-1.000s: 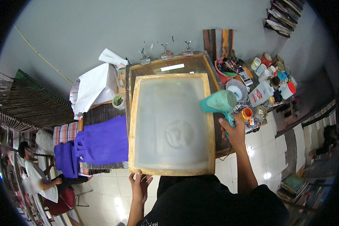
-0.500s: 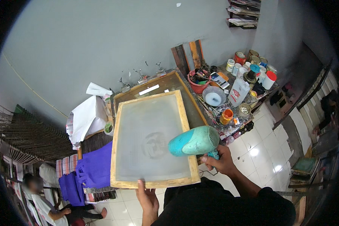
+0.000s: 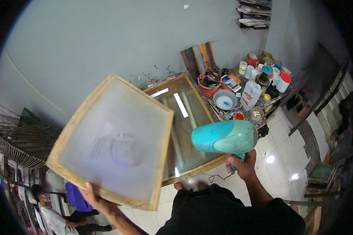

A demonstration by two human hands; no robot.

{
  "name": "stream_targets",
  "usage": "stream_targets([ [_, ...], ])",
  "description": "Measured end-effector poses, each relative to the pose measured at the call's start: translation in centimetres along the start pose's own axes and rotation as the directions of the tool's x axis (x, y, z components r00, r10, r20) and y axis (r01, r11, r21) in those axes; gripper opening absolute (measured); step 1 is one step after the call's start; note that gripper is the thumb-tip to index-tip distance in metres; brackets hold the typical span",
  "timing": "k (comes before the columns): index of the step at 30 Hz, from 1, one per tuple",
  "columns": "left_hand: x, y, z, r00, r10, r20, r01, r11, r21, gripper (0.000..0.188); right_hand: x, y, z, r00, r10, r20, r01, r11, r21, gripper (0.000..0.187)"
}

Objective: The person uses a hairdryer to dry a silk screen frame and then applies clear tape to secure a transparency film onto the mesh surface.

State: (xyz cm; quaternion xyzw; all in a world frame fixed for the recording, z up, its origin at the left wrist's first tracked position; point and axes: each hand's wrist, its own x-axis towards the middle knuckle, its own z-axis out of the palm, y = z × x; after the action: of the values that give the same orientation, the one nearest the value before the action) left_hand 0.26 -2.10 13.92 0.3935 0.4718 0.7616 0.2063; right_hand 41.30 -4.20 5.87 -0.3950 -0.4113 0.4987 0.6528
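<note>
A wood-framed printing screen (image 3: 86,129) with pale mesh and a faint round design is tilted up at the left. My left hand (image 3: 96,197) grips its lower frame edge, some fingers hidden by the wood. In my right hand (image 3: 242,162) is a turquoise hair dryer (image 3: 223,137), fingers wrapped round its handle. Its nozzle end points left toward the screen, apart from it. Under and behind both lies a glass-topped table (image 3: 192,156) with a wooden border, with tubes visible through the glass and white strips on it.
Paint cans (image 3: 252,60), a plastic bottle (image 3: 251,96), a red basin (image 3: 209,84), a bowl (image 3: 225,100) and a phone (image 3: 231,83) crowd the bench at the right. A cord (image 3: 213,178) hangs below the dryer. Another person (image 3: 60,217) sits at lower left beside purple cloth (image 3: 76,197).
The screen has moved left and been tilted up off the glass table, uncovering the glass. My left hand went left with it. The hair dryer shifted right and slightly up.
</note>
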Motion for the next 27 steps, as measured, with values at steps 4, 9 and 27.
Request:
stream_targets([
  [4, 1.6, 3.5, -2.4, 0.984, 0.127, 0.123, -0.15, 0.969, 0.195, 0.077, 0.5, 0.2, -0.9, 0.996, -0.037, -0.081, 0.044, 0.996, 0.076, 0.019],
  [9, 0.1, 2.5, -0.4, 0.896, 0.229, 0.381, -0.395, 0.803, 0.445, 0.069, 1.1, 0.1, -1.2, 0.98, -0.107, -0.167, 0.12, 0.99, 0.069, 0.022],
  [27, -7.7, -5.1, 3.5, 0.023, 0.17, 0.985, -0.968, 0.249, -0.021, 0.049, 3.1, -2.6, 0.5, 0.998, -0.001, 0.067, 0.011, 0.989, -0.148, 0.019],
])
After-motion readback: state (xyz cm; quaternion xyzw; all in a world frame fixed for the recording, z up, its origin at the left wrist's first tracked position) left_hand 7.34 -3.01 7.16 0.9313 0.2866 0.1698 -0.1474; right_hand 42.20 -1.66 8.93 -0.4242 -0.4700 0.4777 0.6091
